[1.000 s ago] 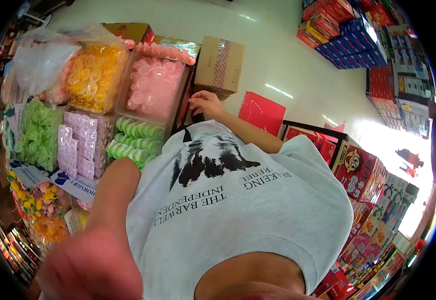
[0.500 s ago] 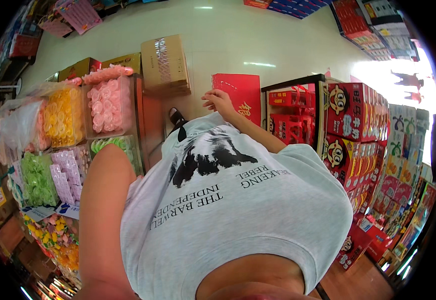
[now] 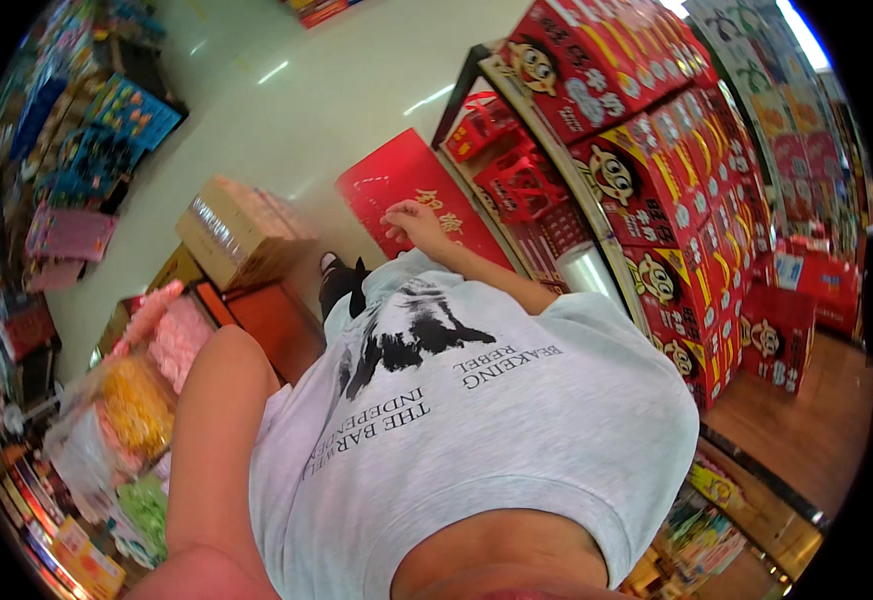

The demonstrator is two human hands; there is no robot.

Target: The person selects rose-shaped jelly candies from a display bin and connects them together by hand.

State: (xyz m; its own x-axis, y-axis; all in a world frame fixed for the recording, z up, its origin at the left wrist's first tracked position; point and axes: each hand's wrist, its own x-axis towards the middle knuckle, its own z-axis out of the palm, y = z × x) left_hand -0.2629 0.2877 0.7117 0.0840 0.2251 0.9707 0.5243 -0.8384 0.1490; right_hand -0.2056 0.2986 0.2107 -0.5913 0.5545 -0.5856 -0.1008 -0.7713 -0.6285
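Note:
My right hand (image 3: 413,222) is held in front of my shirt, fingers loosely bent and a little apart, with nothing visible in them. Beyond and below it stands a large red box (image 3: 387,178) with gold lettering, and I see no contact between the two. My left arm (image 3: 219,440) is bent at my side, and its hand is hidden from view. Closest to that arm are bins of pink wrapped sweets (image 3: 179,345), yellow wrapped sweets (image 3: 139,405) and green wrapped sweets (image 3: 145,510).
Ahead on the left sits a brown cardboard carton (image 3: 242,232), by an orange-brown cabinet side (image 3: 277,325). A shelf to my right holds red gift packs (image 3: 522,185). Red drink cases (image 3: 657,190) are stacked beside it. Pale tiled floor (image 3: 307,110) stretches ahead; wood-look flooring (image 3: 807,420) lies right.
My view has turned to the right: the shelf and red cases now fill more of the right side, and the sweets bins have slid lower left. The right hand stays loosely bent.

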